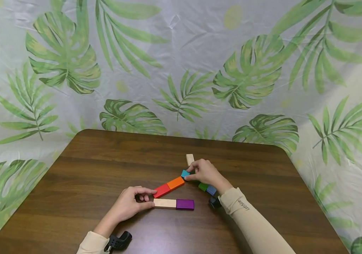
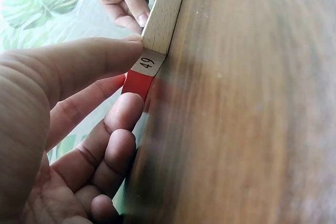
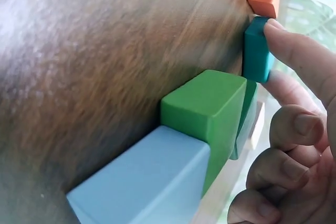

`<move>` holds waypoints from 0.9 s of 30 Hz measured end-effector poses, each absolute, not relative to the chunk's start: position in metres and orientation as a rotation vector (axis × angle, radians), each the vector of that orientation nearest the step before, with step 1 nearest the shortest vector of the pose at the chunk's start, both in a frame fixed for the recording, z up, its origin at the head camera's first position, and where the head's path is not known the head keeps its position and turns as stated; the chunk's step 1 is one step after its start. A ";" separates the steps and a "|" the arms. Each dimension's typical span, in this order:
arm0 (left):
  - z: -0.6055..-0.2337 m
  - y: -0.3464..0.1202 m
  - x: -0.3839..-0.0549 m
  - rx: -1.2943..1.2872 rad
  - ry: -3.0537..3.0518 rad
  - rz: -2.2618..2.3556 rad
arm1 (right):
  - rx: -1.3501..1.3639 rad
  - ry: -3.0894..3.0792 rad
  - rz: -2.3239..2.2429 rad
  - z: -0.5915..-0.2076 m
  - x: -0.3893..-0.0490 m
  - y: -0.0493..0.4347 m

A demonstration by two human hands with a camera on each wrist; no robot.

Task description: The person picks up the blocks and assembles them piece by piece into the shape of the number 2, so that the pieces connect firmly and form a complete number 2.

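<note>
My right hand [image 1: 205, 173] pinches a teal block [image 3: 257, 51] between thumb and index finger, its other fingers curled. The teal block sits at the upper end of an orange block [image 1: 176, 182], which meets a red block [image 1: 161, 190] in a slanting row. My left hand [image 1: 130, 204] touches the red block's lower end with its index finger, while its thumb rests against the end of a plain wooden block [image 1: 165, 203]. A purple block [image 1: 185, 204] lies end to end with that wooden block. The plain block's end face reads "49" in the left wrist view.
Beneath my right wrist lie a green block [image 3: 205, 95] and a blue block [image 3: 147, 177], with a darker green block [image 3: 249, 111] behind. Another plain wooden block [image 1: 189, 159] lies farther back on the brown table [image 1: 120, 155]. A leaf-patterned cloth [image 1: 181, 70] hangs behind.
</note>
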State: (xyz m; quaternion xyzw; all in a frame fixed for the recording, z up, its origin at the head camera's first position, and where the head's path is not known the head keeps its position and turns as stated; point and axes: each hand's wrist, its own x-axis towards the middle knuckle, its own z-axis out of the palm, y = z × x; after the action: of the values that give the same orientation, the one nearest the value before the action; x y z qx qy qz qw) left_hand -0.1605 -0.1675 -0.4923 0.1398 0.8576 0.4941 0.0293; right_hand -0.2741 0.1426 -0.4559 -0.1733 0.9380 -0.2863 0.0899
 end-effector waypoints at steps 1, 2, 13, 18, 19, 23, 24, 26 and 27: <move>-0.492 -0.168 -0.160 0.429 2.646 1.524 | -0.516 2.787 -0.849 -0.456 -0.274 0.142; -0.492 -0.168 -0.160 0.429 2.648 1.522 | -0.514 2.786 -0.848 -0.455 -0.274 0.142; -0.494 -0.167 -0.160 0.418 2.674 1.475 | -0.500 2.808 -0.811 -0.455 -0.273 0.141; -0.494 -0.167 -0.160 0.422 2.676 1.476 | -0.508 2.814 -0.797 -0.455 -0.272 0.142; -0.494 -0.167 -0.160 0.420 2.673 1.478 | -0.509 2.811 -0.799 -0.455 -0.272 0.142; -0.493 -0.167 -0.160 0.431 2.662 1.493 | -0.526 2.813 -0.788 -0.455 -0.272 0.143; -0.493 -0.167 -0.160 0.430 2.665 1.493 | -0.530 2.810 -0.783 -0.454 -0.272 0.143; -0.492 -0.167 -0.159 0.427 2.669 1.492 | -0.542 2.812 -0.766 -0.454 -0.273 0.143; -0.492 -0.167 -0.159 0.427 2.671 1.493 | -0.550 2.812 -0.760 -0.454 -0.273 0.143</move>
State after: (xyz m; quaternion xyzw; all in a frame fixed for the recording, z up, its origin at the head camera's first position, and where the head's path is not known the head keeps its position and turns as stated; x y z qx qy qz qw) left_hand -0.1591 -0.1671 -0.4919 0.1382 0.8643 0.4830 0.0262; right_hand -0.2729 0.1426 -0.4541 -0.1847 0.9449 -0.2554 0.0884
